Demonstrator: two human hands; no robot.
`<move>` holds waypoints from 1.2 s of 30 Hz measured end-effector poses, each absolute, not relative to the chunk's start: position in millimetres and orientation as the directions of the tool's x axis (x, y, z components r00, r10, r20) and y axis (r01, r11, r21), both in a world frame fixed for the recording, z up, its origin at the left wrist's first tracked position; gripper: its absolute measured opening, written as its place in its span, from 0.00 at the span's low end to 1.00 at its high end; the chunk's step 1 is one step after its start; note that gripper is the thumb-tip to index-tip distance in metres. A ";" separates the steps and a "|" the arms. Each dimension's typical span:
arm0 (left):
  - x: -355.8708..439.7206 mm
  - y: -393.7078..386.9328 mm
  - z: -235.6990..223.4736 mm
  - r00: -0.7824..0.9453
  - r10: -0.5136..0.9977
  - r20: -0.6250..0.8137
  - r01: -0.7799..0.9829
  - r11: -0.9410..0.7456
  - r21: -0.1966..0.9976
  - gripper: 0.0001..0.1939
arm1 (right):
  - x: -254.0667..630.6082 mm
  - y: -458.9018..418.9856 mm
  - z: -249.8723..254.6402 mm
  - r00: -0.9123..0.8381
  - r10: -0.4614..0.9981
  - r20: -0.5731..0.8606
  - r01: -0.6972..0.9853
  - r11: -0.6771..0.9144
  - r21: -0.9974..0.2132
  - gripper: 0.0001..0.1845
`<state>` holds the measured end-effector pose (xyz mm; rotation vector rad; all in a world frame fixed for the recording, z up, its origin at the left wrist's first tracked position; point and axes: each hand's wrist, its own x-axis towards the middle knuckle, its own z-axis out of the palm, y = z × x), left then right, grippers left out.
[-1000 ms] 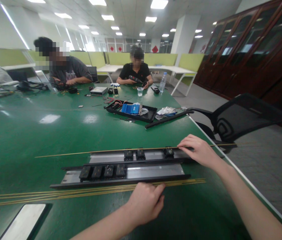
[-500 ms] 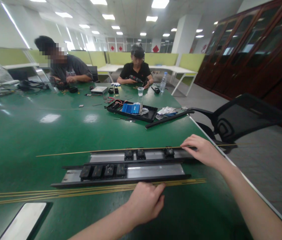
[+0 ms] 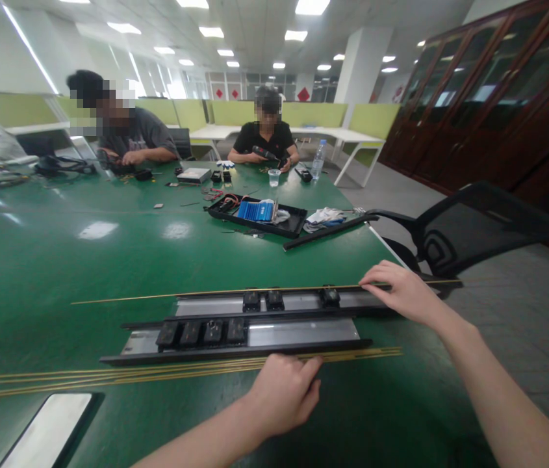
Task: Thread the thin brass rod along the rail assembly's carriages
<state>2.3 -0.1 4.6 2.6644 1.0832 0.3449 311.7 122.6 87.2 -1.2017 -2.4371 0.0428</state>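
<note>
In the head view, my right hand [image 3: 395, 289] pinches a long thin brass-coloured rod [image 3: 157, 298] between thumb and fingertips. That rod lies along the far edge of the rear black-edged metal channel [image 3: 303, 300], reaching past it on both sides. My left hand [image 3: 284, 393] is curled closed against the near edge of the front channel [image 3: 303, 330], over several loose brass-coloured rods [image 3: 181, 372]. Its fingertips are partly hidden, so what they grip is unclear. Several square black blocks [image 3: 212, 331] sit in the front channel; three more black blocks [image 3: 275, 299] sit in the rear one.
A phone-like white slab [image 3: 47, 432] lies at the lower left. Beyond the channels are a black tray [image 3: 293, 224], gloves [image 3: 325, 218] and a black bar [image 3: 327, 233]. A mesh chair [image 3: 469, 227] stands right of the table edge. Co-workers sit across the table.
My right hand has shifted slightly to the right along the rod. The rod, the channels and my left hand look nearly unchanged.
</note>
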 end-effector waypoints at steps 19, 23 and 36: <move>2.6 0.4 2.6 0.693 0.708 0.136 0.643 -0.692 0.328 0.17 | 338.3 127.4 82.1 -0.478 0.813 0.332 0.790 0.563 -0.242 0.10; 2.0 0.7 1.4 0.692 0.708 0.140 0.642 -0.692 0.329 0.16 | 343.2 128.2 80.6 -0.454 0.834 0.314 0.800 0.536 -0.268 0.11; 1.4 0.3 1.6 0.693 0.705 0.154 0.637 -0.698 0.326 0.17 | 354.4 128.4 80.4 -0.394 0.891 0.226 0.846 0.448 -0.291 0.12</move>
